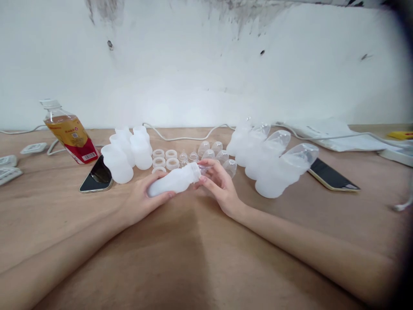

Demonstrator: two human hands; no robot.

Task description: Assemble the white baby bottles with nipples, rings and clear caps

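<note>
A frosted white baby bottle [171, 183] lies tilted in my left hand [145, 196], fingers wrapped round its body, neck pointing right. My right hand [221, 185] is closed at the neck, thumb and fingertips around the collar [195, 171]; a clear nipple [204, 168] shows between them. Behind the held bottle are several white collar rings [171, 154], several clear nipples [193, 156] and several clear domed caps [222, 156]. To the left stand several open bottle bodies [116, 163]. On the right, several bottles [272, 176] stand with clear caps [301, 155] on.
A drink bottle [72, 133] and a phone [97, 177] sit at the left; another phone [334, 174] lies at the right. A white cable [187, 139] runs along the wall. White plastic bags [335, 133] and white adapters [8, 172] lie near the sides.
</note>
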